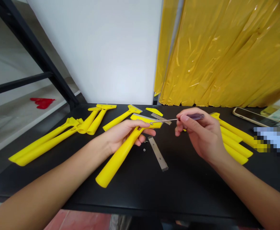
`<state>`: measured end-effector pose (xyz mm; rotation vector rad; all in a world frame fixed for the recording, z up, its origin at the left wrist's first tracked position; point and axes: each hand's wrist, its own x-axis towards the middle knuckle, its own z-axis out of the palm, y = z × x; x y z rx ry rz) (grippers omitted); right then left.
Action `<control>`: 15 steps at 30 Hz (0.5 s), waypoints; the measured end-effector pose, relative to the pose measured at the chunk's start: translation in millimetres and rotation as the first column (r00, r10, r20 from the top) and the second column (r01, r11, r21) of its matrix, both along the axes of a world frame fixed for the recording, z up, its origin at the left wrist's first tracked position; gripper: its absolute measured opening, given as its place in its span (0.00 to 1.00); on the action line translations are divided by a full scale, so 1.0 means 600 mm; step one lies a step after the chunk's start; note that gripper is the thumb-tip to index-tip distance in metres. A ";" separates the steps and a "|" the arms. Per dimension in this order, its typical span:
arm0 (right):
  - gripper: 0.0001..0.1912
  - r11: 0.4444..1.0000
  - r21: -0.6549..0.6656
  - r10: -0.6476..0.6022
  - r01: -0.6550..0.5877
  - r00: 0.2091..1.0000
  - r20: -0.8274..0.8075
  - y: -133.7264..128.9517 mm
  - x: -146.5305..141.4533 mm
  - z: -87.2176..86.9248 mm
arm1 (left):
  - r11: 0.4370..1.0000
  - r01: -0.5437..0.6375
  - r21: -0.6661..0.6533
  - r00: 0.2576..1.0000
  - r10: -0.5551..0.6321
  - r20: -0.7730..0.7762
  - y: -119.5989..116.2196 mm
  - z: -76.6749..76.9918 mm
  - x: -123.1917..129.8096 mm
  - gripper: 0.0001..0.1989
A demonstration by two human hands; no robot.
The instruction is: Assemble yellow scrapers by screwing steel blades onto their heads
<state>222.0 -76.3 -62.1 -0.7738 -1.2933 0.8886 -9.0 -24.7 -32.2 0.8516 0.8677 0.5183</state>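
My left hand point(127, 132) is closed around the neck of a yellow scraper point(117, 159), its long handle slanting down toward me. Between the fingers and thumb of my right hand point(199, 132) is a screwdriver point(196, 117) with a dark purple handle. Its thin shaft reaches left, and the tip meets a screw point(151, 123) on the scraper's head. A metal blade point(157, 153) lies on the table just below the head. Near my left fingertips rest a small nut point(144, 149) and another bit of hardware. Behind the head lies a loose yellow cover plate point(154, 111) beside a second metal strip.
Several yellow scrapers point(46, 140) lie on the black table point(190, 191) at the left, one at the back, and more handles point(235, 143) at the right. A phone point(257, 116) sits at the back right. Yellow plastic sheeting point(226, 54) hangs behind. Red pieces point(42, 102) lie on the left shelf.
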 end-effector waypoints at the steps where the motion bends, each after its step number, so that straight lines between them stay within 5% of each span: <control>1: 0.03 1.000 -0.003 -0.001 0.001 1.000 -0.002 0.000 0.000 0.000 | 1.000 0.003 0.000 1.000 -0.003 0.004 0.000 0.000 0.000 0.06; 15: 0.04 0.999 0.026 -0.034 0.034 0.999 0.017 -0.003 0.000 0.004 | 0.999 -0.005 0.050 0.999 0.007 -0.038 0.000 -0.005 -0.003 0.05</control>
